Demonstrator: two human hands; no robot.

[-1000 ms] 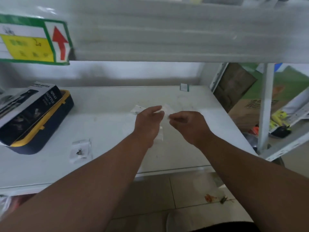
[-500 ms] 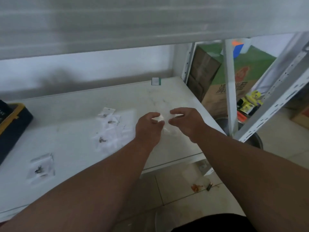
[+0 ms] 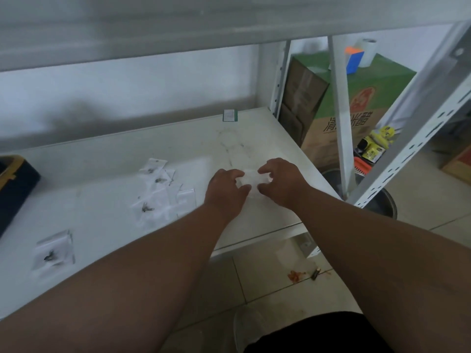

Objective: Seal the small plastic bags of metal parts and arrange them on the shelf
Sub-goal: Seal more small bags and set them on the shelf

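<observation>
Sealing a small clear bag [image 3: 251,180] just over the white shelf [image 3: 267,138], both hands on it.

Left hand [image 3: 226,191] and right hand [image 3: 281,183] each have their grip closed on opposite ends of the bag, likely pinching the zip strip flat; its contents are too blurred to read. Other bags [image 3: 155,189] sit clustered to the left and one bag [image 3: 54,250] lies near the front edge, so this right-hand spot is probably where it gets laid.
</observation>
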